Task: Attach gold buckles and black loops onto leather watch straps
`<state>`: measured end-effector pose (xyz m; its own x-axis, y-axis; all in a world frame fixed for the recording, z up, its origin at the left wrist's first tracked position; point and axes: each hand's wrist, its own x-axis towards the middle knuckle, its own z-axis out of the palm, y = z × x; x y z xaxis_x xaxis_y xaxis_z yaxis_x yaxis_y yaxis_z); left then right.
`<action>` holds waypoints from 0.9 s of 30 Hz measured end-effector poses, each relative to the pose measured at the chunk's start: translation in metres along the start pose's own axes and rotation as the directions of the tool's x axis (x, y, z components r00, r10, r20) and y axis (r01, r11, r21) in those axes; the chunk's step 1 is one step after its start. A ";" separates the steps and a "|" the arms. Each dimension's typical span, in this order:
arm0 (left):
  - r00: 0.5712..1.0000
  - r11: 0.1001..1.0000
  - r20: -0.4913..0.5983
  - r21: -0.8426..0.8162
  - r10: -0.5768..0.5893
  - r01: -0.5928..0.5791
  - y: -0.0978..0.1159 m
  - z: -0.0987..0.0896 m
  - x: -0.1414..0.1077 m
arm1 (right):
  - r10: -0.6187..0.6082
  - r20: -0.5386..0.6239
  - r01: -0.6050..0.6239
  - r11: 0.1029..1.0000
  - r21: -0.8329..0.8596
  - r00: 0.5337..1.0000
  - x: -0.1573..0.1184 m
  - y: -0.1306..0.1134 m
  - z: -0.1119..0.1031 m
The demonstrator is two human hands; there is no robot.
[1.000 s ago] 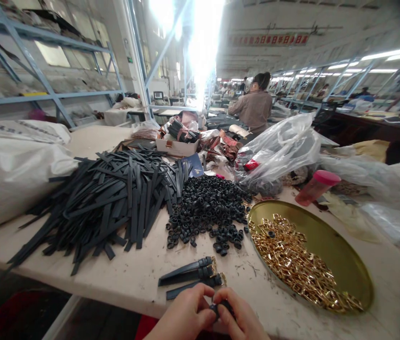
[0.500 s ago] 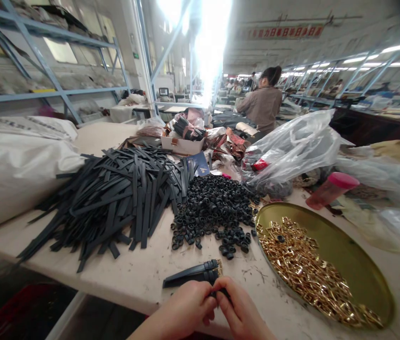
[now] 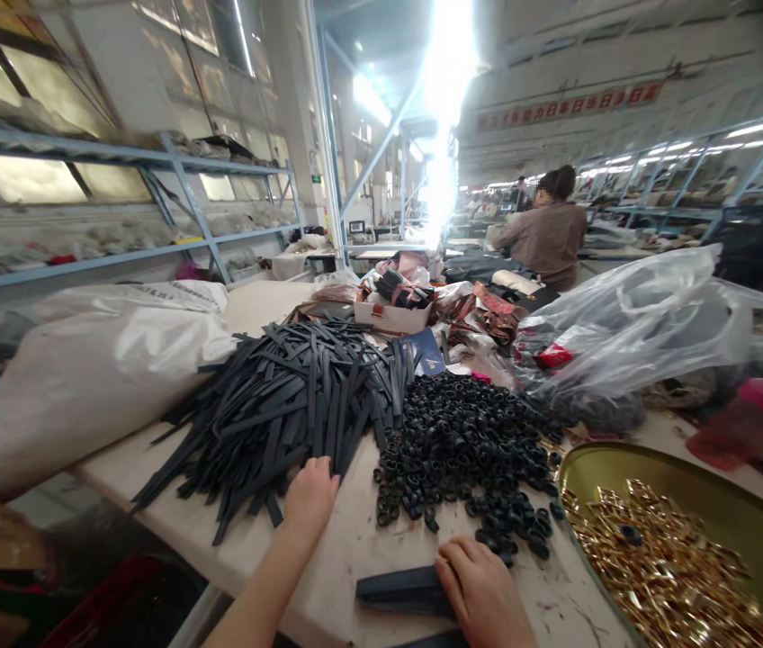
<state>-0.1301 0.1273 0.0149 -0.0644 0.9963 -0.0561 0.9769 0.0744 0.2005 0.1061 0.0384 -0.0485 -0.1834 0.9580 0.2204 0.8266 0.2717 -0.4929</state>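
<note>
My left hand [image 3: 312,495] reaches to the near edge of a heap of long black straps [image 3: 287,378]. Its fingers are curled in among the strap ends, and the fingertips are hidden. My right hand [image 3: 480,585] is low on the table, fingers bent down over the right end of a small stack of black straps [image 3: 401,589]. The buckle end of that stack lies hidden under the hand. Another dark strap [image 3: 432,641] shows at the bottom edge. Just beyond my right hand spreads a pile of small black loops [image 3: 462,441].
At the right stands an oval gold-coloured tray [image 3: 685,468] with many gold buckles [image 3: 671,558]. Behind it are a pink-lidded jar [image 3: 752,423] and a clear plastic bag [image 3: 644,324]. A large white sack [image 3: 104,360] sits at left. A person [image 3: 547,229] stands farther back.
My hands have separated from their shared hold at the table's front. The left went forward to the strap heap, the right onto the small stack. The view has shifted left and up.
</note>
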 end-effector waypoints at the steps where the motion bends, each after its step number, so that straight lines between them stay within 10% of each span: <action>1: 0.999 0.999 -0.011 0.025 -0.039 0.040 -0.007 0.003 0.008 | -0.007 0.008 0.007 1.000 -0.003 1.000 0.000 0.002 0.001; 7: 0.989 0.988 -0.018 0.042 -0.146 0.146 -0.019 0.011 0.029 | 0.046 0.046 -0.049 0.997 0.066 0.998 0.000 0.008 -0.005; 12: 0.995 1.000 -0.103 -0.018 -0.009 0.007 -0.005 -0.003 -0.008 | 0.142 -0.062 -0.115 0.941 0.319 0.988 -0.011 0.001 -0.022; 19: 0.897 0.888 -0.096 -0.130 0.432 -0.442 0.035 0.017 -0.096 | 0.490 0.196 -0.384 0.320 0.866 0.850 -0.006 -0.010 -0.040; 27: 0.781 0.761 -0.186 -0.180 0.596 -0.623 0.036 0.025 -0.116 | 0.446 0.351 -0.342 -0.103 0.934 0.824 -0.005 -0.035 -0.044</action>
<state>-0.0826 0.0134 0.0041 0.4940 0.8305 0.2574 0.7469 -0.5569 0.3634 0.1017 0.0200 0.0042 0.0309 0.9423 -0.3333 -0.5198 -0.2697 -0.8106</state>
